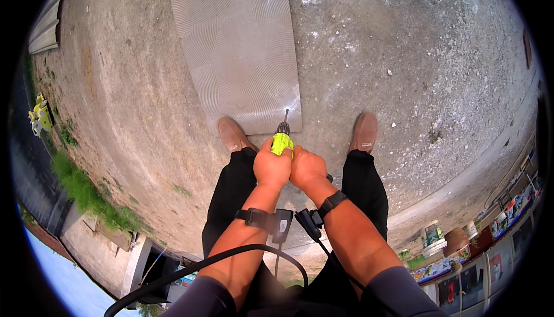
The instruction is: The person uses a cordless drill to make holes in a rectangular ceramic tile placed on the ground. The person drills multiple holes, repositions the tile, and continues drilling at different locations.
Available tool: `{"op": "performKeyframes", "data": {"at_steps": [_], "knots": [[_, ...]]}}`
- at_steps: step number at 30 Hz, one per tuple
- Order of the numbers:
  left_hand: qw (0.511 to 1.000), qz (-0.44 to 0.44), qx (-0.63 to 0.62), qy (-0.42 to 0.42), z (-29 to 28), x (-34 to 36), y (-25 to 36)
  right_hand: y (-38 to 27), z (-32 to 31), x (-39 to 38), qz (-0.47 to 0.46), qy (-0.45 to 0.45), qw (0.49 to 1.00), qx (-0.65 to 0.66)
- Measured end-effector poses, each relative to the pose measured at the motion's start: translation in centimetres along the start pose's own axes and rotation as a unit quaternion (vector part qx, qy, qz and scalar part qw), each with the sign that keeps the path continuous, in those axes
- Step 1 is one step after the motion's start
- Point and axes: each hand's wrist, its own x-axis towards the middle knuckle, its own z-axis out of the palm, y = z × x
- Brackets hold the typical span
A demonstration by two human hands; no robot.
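Observation:
I grip a lime-green power drill [282,143] with both hands. My left hand [271,167] wraps round its body from the left; my right hand [307,167] is closed against it from the right. The long thin bit points up the picture, over the lower right corner of a large grey panel [231,46] with combed swirl marks, lying on the ground. Whether the bit touches the panel I cannot tell. Black straps with small devices and cables are on both my wrists.
My feet stand either side, the left shoe [229,132] by the panel, the right [365,129] on rough gravelly concrete [427,86]. A corrugated sheet [46,25], a yellow object [40,115] and weeds [83,184] lie left. Clutter [456,239] lines the lower right edge.

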Motion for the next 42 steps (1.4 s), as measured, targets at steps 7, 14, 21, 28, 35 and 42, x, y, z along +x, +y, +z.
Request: {"op": "performKeyframes", "data": {"at_steps": [7, 14, 21, 28, 35, 42], "knots": [[1.0, 0.004, 0.009, 0.008, 0.03, -0.32, -0.17, -0.17, 0.07, -0.52, -0.013, 0.028, 1.0, 0.005], [1.0, 0.019, 0.005, 0.004, 0.17, 0.08, -0.64, -0.08, 0.35, -0.31, -0.019, 0.044, 0.999, 0.008], [1.0, 0.009, -0.004, 0.005, 0.29, 0.13, -0.26, 0.11, 0.34, -0.24, -0.028, 0.057, 0.998, -0.005], [1.0, 0.012, 0.002, 0.001, 0.43, 0.07, -0.55, 0.19, 0.39, -0.27, -0.029, 0.058, 0.998, 0.0], [1.0, 0.003, 0.001, 0.009, 0.22, -0.34, -0.02, 0.32, 0.6, -0.32, -0.029, 0.055, 0.998, -0.002], [1.0, 0.007, -0.005, 0.013, 0.34, -0.03, -0.21, 0.16, 0.35, -0.29, -0.026, 0.055, 0.998, 0.003]]}}
